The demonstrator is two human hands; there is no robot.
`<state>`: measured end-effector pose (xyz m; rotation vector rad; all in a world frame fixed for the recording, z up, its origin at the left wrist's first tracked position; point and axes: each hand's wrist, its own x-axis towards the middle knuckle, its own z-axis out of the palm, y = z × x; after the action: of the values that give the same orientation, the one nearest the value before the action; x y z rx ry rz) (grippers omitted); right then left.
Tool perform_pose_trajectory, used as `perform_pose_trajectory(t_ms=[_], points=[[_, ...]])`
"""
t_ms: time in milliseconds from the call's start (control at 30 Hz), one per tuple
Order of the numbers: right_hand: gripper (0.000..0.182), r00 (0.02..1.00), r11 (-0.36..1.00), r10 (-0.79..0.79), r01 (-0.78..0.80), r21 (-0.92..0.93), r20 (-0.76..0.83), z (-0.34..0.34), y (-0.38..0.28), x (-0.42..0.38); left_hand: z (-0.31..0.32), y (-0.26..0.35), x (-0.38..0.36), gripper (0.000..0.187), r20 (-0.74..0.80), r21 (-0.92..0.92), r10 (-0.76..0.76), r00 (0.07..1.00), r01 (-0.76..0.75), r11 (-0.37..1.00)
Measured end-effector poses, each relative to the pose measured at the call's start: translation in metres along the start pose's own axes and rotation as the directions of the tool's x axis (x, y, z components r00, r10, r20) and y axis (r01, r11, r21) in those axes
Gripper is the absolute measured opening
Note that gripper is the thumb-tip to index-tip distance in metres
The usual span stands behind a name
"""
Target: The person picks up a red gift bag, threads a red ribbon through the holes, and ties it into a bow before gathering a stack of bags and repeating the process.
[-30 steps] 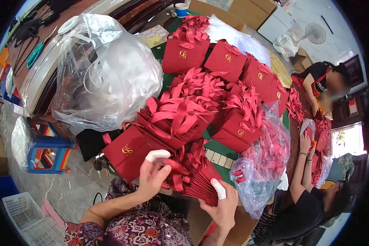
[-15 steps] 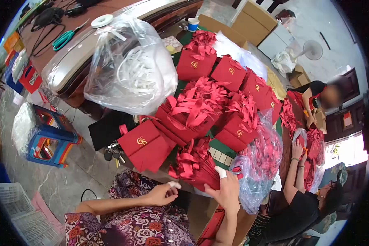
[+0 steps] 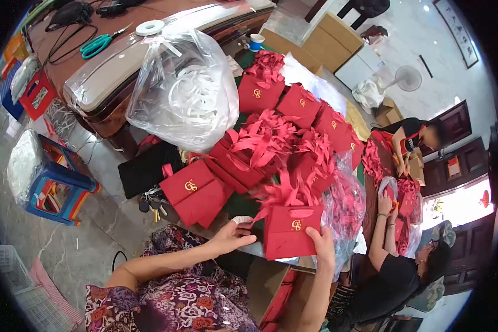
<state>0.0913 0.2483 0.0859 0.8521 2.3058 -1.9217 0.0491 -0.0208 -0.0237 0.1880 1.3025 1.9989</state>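
Observation:
My right hand [image 3: 322, 248] grips a stack of small red gift bags [image 3: 293, 243], its thumb on the front face near a gold logo. Red ribbon handles [image 3: 285, 191] fan out loosely above the stack. My left hand [image 3: 235, 235] is at the stack's left edge, thumb and fingers apart, with white tape around one fingertip; whether it touches the bags is hard to see. Left of the stack lies another pile of red bags [image 3: 196, 196]. Behind are more red bags [image 3: 301, 105] with tangled ribbons.
A clear plastic sack of white cord [image 3: 188, 99] stands behind on the left. Plastic-wrapped red goods [image 3: 346, 205] lie at right. Below my hands is an open cardboard box [image 3: 265, 279]. Keys [image 3: 152, 205] hang near a black bag [image 3: 144, 174]. Two people work at right.
The bag stack has been raised and turned so its logo face shows, with my right hand now gripping its right side. My left hand has moved up and right to the stack's edge.

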Motion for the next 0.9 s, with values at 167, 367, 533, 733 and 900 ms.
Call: perform_pose_trajectory(t_ms=[167,367,533,733,900], points=[[0.042,0.994,0.991,0.106,-0.107,0.077,0.021,-0.012,0.028,-0.009,0.013,0.006,-0.004,0.078,-0.146,0.077,0.15,0.978,-0.14,0.987],[0.041,0.991,0.985,0.133,-0.135,0.111,0.029,-0.01,0.042,-0.026,0.023,0.025,0.008,0.08,-0.024,0.291,0.171,0.985,-0.157,0.944],[0.043,0.989,0.978,0.146,-0.142,0.153,-0.017,-0.016,0.054,-0.033,0.019,0.018,0.012,0.06,0.014,0.455,0.114,0.993,-0.108,0.884],[0.039,0.982,0.97,0.19,-0.189,0.156,0.007,-0.016,0.063,-0.04,0.015,0.027,0.018,0.028,0.103,0.289,0.114,0.988,-0.139,0.947],[0.039,0.982,0.972,0.179,-0.186,0.141,0.059,-0.012,0.061,-0.05,0.011,0.043,0.043,0.014,0.092,0.353,0.263,0.96,-0.279,0.893]])
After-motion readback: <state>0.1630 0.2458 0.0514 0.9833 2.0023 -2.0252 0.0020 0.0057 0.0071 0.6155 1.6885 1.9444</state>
